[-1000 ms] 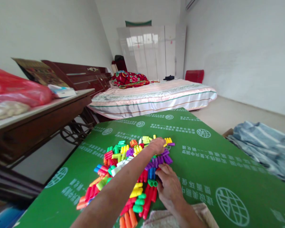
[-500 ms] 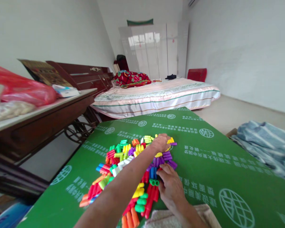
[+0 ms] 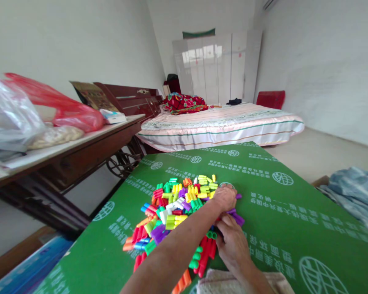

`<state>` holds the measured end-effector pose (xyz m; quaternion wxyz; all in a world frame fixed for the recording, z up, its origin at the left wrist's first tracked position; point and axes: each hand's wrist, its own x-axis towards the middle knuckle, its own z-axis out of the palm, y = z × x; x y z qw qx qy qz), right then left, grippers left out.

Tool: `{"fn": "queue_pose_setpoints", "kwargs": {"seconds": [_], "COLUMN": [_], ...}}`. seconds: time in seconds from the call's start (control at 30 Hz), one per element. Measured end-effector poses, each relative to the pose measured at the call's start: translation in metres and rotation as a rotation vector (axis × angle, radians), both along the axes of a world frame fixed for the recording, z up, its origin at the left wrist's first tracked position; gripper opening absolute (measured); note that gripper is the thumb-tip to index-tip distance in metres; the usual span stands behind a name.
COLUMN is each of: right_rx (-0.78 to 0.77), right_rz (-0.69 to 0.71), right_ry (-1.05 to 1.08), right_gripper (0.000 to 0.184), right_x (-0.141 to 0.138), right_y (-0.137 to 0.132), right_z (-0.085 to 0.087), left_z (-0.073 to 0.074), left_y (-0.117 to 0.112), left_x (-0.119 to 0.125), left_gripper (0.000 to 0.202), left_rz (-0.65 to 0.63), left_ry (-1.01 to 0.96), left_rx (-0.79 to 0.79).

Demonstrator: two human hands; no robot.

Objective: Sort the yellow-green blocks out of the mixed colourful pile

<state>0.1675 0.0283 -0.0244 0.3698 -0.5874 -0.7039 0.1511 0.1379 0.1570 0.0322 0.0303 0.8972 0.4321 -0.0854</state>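
Observation:
A heap of small coloured plastic tube pieces (image 3: 174, 210) lies on a green printed sheet (image 3: 272, 204) covering a table. My left hand (image 3: 224, 198) reaches across the heap to its far right edge, fingers curled down over purple and yellow pieces. What it grips is hidden under the knuckles. My right hand (image 3: 233, 243) rests palm down just behind it, fingers bent onto purple, blue and green pieces at the heap's right side. Red and orange pieces (image 3: 202, 261) lie under my left forearm.
A beige cloth (image 3: 214, 283) lies at the table's near edge. A dark wooden table (image 3: 79, 151) with plastic bags (image 3: 64, 112) stands left. A bed (image 3: 221, 124) and white wardrobe (image 3: 217, 67) are behind. Blue fabric (image 3: 355, 192) lies right.
My left hand drew back from the yellow pieces at the far edge toward the purple ones and now sits just ahead of my right hand. The camera turned left.

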Motion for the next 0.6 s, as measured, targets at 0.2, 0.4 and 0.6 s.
{"fn": "queue_pose_setpoints", "kwargs": {"seconds": [0.2,0.4,0.6], "right_rx": [-0.007,0.026,0.069], "right_rz": [0.036,0.031,0.043], "right_ry": [-0.030,-0.035,-0.023], "right_gripper": [0.039,0.038,0.043], "right_x": [0.004,0.005,0.005], "right_y": [0.000,0.000,-0.003], "right_z": [-0.004,-0.005,-0.004], "left_z": [0.007,0.017,0.018], "left_y": [-0.015,-0.032,-0.049], "left_x": [-0.014,-0.033,-0.062], "left_gripper": [0.026,0.031,0.027], "left_rz": [0.017,0.125,0.220], "left_ry": [-0.079,-0.132,-0.106], "left_rx": [0.058,0.086,0.079]}}
